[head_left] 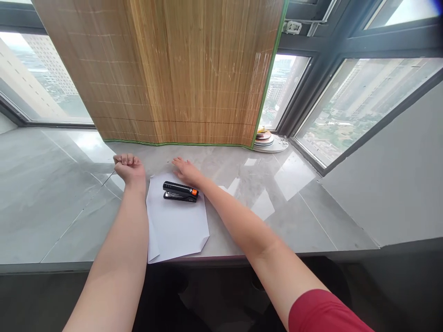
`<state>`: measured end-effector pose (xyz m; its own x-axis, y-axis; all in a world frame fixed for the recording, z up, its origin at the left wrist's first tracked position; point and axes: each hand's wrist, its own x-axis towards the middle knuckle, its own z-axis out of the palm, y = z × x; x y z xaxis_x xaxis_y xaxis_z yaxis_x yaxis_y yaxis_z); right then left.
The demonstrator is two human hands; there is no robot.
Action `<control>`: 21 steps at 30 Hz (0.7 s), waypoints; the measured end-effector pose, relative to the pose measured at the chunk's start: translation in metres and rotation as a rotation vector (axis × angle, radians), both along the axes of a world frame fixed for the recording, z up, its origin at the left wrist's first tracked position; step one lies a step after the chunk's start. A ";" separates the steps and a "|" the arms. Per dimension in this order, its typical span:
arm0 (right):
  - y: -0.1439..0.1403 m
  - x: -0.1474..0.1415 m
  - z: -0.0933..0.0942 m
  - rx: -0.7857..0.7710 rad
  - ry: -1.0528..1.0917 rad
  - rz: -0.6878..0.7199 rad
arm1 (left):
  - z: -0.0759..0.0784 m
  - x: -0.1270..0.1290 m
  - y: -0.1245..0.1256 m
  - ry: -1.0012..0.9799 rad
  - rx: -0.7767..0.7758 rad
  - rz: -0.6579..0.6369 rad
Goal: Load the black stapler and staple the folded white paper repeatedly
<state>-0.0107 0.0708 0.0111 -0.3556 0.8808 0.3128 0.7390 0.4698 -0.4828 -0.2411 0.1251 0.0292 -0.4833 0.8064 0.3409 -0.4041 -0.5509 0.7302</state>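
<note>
A black stapler (180,192) with an orange patch at its right end lies on white paper sheets (178,230). Some corners of the paper are folded or curled, and its near edge reaches the front of the ledge. Beyond the paper's upper left corner, my left hand (129,168) is closed with the palm turned up; nothing shows in its curled fingers. My right hand (187,170) rests with fingers stretched out at the far edge of the paper, just behind the stapler and apart from it. Neither hand touches the stapler.
Both arms lean over a grey tiled window ledge (235,230). A bamboo blind (187,74) with green edging hangs down behind the hands. Stacked plates (265,139) and a larger white plate (279,144) stand by the window corner. A white wall (387,170) borders the right side.
</note>
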 end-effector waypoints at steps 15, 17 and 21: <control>-0.072 0.284 -0.016 -0.067 0.247 -0.589 | 0.001 0.002 -0.004 -0.303 -0.042 -0.042; -0.067 0.281 -0.017 -0.078 0.253 -0.572 | 0.002 0.003 -0.004 -0.379 -0.036 -0.065; -0.063 0.274 -0.014 -0.070 0.213 -0.549 | 0.002 0.010 -0.003 -0.441 -0.013 -0.087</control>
